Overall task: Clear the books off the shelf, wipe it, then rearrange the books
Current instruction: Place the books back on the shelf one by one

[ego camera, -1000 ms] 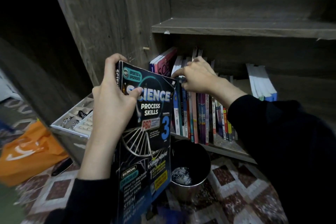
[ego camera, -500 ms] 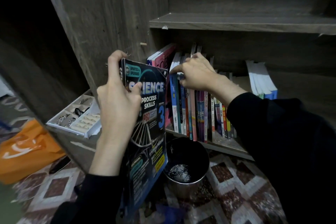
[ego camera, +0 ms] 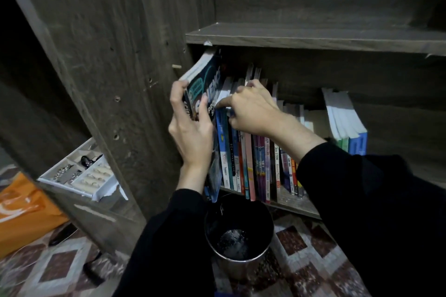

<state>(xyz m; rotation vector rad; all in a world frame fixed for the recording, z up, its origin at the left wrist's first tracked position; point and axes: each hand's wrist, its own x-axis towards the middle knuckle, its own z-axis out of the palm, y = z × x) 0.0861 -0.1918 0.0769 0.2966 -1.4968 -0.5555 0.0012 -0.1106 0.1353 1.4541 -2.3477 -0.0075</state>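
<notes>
My left hand (ego camera: 190, 130) grips the dark Science Process Skills book (ego camera: 205, 84) by its spine, holding it tilted at the left end of the lower shelf (ego camera: 296, 207), its top near the shelf board above. My right hand (ego camera: 251, 108) rests on top of the row of upright books (ego camera: 255, 169), fingers curled over their upper edges and pressing them rightward. A small stack of white and blue books (ego camera: 345, 123) leans at the right of the same shelf.
A metal bucket (ego camera: 239, 234) with some water stands on the patterned floor right below the shelf edge. A white compartment tray (ego camera: 79, 176) sits on a low ledge to the left. An orange bag (ego camera: 21, 214) lies at far left. The upper shelf board (ego camera: 313, 36) overhangs the books.
My left hand has lifted the Science book up and to the right, from in front of the bucket into the gap at the left end of the row. My right hand stayed on the book tops.
</notes>
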